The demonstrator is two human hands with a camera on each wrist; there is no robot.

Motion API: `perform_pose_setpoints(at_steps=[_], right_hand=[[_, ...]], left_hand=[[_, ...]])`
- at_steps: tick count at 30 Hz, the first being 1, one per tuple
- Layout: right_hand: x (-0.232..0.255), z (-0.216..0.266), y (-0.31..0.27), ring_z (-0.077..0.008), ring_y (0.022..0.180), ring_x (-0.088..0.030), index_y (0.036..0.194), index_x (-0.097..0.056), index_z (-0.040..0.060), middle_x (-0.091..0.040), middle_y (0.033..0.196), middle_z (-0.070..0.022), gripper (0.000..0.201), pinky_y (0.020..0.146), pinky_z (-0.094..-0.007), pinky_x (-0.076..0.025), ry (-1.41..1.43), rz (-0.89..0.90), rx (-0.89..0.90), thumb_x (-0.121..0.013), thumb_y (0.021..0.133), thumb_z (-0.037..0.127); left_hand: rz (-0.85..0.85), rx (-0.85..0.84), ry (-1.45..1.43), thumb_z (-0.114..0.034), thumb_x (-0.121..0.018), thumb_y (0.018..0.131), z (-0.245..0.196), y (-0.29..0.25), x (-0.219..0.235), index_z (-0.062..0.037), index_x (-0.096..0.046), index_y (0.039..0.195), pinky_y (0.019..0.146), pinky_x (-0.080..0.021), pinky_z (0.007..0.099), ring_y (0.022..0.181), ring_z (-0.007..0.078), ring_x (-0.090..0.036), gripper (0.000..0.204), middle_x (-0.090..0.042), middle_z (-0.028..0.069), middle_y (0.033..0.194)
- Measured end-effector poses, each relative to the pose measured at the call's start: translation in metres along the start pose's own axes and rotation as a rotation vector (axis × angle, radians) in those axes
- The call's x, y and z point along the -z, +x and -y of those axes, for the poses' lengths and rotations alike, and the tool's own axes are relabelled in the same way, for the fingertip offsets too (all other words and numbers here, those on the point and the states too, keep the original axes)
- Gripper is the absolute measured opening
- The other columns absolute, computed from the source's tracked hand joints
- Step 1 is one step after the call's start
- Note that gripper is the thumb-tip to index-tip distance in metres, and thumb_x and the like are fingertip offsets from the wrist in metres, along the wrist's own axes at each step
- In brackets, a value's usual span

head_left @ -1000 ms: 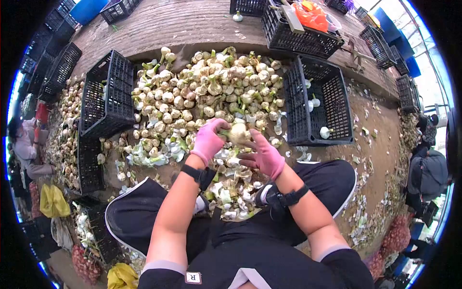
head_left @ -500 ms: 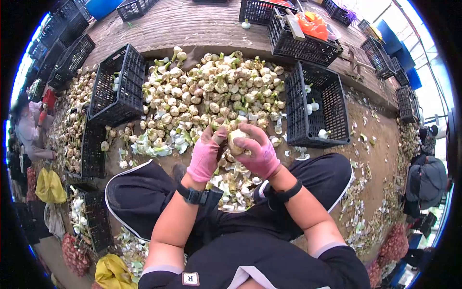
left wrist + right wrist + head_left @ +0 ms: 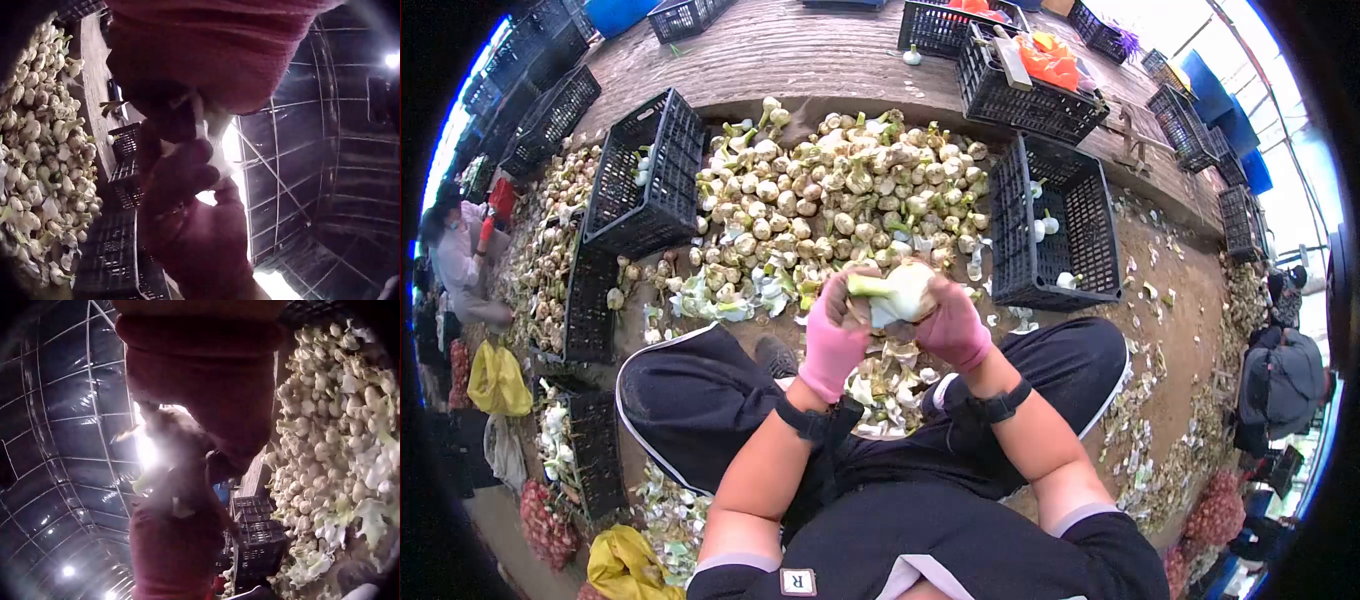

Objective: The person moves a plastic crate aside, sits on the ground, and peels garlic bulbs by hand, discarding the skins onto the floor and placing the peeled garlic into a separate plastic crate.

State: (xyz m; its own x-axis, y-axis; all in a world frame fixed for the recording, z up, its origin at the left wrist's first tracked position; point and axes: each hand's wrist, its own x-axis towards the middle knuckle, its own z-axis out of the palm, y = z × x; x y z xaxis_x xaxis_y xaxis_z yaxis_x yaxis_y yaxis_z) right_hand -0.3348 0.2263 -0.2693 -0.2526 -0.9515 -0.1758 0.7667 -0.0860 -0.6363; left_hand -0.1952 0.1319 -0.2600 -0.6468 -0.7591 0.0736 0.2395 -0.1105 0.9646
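Observation:
Both pink-gloved hands hold one garlic bulb (image 3: 912,292) in front of the body in the head view. It shows a bare white side and a short green stem (image 3: 868,286) pointing left. My left hand (image 3: 836,335) pinches at the stem end, with a pale flap of skin hanging just below. The bulb's right side is gripped by my right hand (image 3: 956,328), its fingers curled round it. Both wrist views are dark and blurred around the bulb. Beyond the hands spreads a large heap of garlic bulbs (image 3: 840,180).
A black crate (image 3: 640,190) stands left of the heap, another crate (image 3: 1055,220) with several peeled bulbs on the right. Peeled skins (image 3: 890,390) litter the ground between the legs. A crate (image 3: 1030,100) holding an orange bag (image 3: 1048,58) sits on the planks behind. Another person (image 3: 465,255) sits far left.
The bulb has turned in the hands: its white side and green stem now show toward the left. The hands have drawn slightly nearer the body since a second ago, and the head view has shifted.

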Motion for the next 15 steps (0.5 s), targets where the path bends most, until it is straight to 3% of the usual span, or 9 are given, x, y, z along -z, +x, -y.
perform_pose_setpoints(at_steps=[1, 3, 5, 6, 7, 9, 10, 11, 15], right_hand=[[0.003, -0.001, 0.000, -0.0197, 0.101, -0.058, 0.132, -0.041, 0.0047, -0.057, 0.115, -0.0107, 0.051, 0.087, -0.0341, -0.051, 0.299, 0.040, -0.152, -0.059, 0.089, 0.026], [0.003, -0.008, -0.001, -0.0169, 0.094, -0.060, 0.126, -0.047, 0.0041, -0.059, 0.110, -0.0091, 0.047, 0.082, -0.0307, -0.051, 0.186, -0.102, -0.125, -0.052, 0.094, 0.038], [0.012, -0.013, -0.001, -0.0150, 0.087, -0.061, 0.118, -0.054, 0.0039, -0.062, 0.105, -0.0084, 0.044, 0.075, -0.0293, -0.051, -0.743, -0.126, 0.191, -0.051, 0.095, 0.042], [0.018, -0.010, -0.002, -0.0127, 0.083, -0.061, 0.112, -0.058, 0.0037, -0.064, 0.100, -0.0075, 0.045, 0.073, -0.0268, -0.050, -0.427, -0.135, 0.004, -0.051, 0.095, 0.045], [0.020, -0.010, 0.000, -0.0114, 0.080, -0.061, 0.114, -0.057, 0.0035, -0.064, 0.099, -0.0076, 0.044, 0.074, -0.0251, -0.050, -0.388, -0.149, -0.052, -0.052, 0.095, 0.042], [0.021, -0.013, -0.003, -0.0100, 0.083, -0.060, 0.120, -0.056, 0.0033, -0.063, 0.102, -0.0066, 0.043, 0.075, -0.0252, -0.049, -0.795, -0.007, 0.141, -0.048, 0.097, 0.039], [0.022, -0.013, -0.002, -0.0100, 0.083, -0.060, 0.120, -0.056, 0.0033, -0.063, 0.102, -0.0066, 0.043, 0.075, -0.0252, -0.049, -0.797, -0.009, 0.138, -0.048, 0.097, 0.039], [0.022, -0.015, 0.001, -0.0097, 0.087, -0.059, 0.125, -0.053, 0.0035, -0.062, 0.105, -0.0063, 0.044, 0.077, -0.0252, -0.049, -0.638, -0.029, 0.022, -0.046, 0.098, 0.038], [0.025, -0.031, 0.010, -0.0091, 0.097, -0.055, 0.139, -0.040, 0.0049, -0.058, 0.116, -0.0061, 0.050, 0.084, -0.0248, -0.046, -0.101, -0.026, -0.248, -0.041, 0.101, 0.036]], left_hand=[[0.031, -0.081, 0.014, 0.009, -0.043, 0.084, 0.002, -0.005, -0.003, -0.0016, -0.056, 0.114, 0.082, -0.047, 0.0237, 0.092, 0.0109, -0.059, 0.034, -0.063, 0.0051, 0.101], [0.128, -0.336, 0.486, 0.011, -0.048, 0.074, 0.003, -0.007, 0.000, -0.0015, -0.060, 0.099, 0.077, -0.048, 0.0246, 0.087, 0.0104, -0.059, 0.030, -0.063, 0.0049, 0.091], [0.262, -0.260, 0.417, 0.012, -0.047, 0.071, 0.009, -0.009, 0.000, -0.0024, -0.060, 0.094, 0.073, -0.048, 0.0247, 0.083, 0.0107, -0.059, 0.029, -0.063, 0.0043, 0.090], [0.259, 0.072, 0.103, 0.012, -0.046, 0.073, 0.010, -0.014, 0.002, -0.0030, -0.060, 0.094, 0.075, -0.047, 0.0251, 0.084, 0.0107, -0.058, 0.029, -0.062, 0.0031, 0.090], [0.276, 0.177, 0.111, 0.006, -0.047, 0.079, 0.005, -0.011, 0.005, -0.0034, -0.058, 0.098, 0.083, -0.046, 0.0247, 0.091, 0.0117, -0.056, 0.025, -0.060, 0.0028, 0.096], [0.172, 0.141, 0.066, 0.007, -0.045, 0.079, 0.013, -0.001, 0.011, -0.0034, -0.058, 0.096, 0.083, -0.046, 0.0246, 0.090, 0.0109, -0.056, 0.023, -0.060, 0.0026, 0.094], [0.157, 0.161, -0.001, 0.009, -0.045, 0.078, 0.020, 0.005, 0.018, -0.0036, -0.057, 0.095, 0.082, -0.047, 0.0249, 0.089, 0.0115, -0.057, 0.024, -0.060, 0.0024, 0.093], [0.097, 0.253, -0.301, 0.010, -0.048, 0.078, 0.025, 0.006, 0.020, -0.0038, -0.056, 0.095, 0.080, -0.047, 0.0245, 0.087, 0.0112, -0.057, 0.024, -0.060, 0.0022, 0.092], [-0.026, 0.208, -0.063, 0.010, -0.051, 0.076, 0.052, 0.016, 0.028, -0.0040, -0.056, 0.097, 0.075, -0.047, 0.0234, 0.084, 0.0096, -0.057, 0.026, -0.061, 0.0019, 0.090]])
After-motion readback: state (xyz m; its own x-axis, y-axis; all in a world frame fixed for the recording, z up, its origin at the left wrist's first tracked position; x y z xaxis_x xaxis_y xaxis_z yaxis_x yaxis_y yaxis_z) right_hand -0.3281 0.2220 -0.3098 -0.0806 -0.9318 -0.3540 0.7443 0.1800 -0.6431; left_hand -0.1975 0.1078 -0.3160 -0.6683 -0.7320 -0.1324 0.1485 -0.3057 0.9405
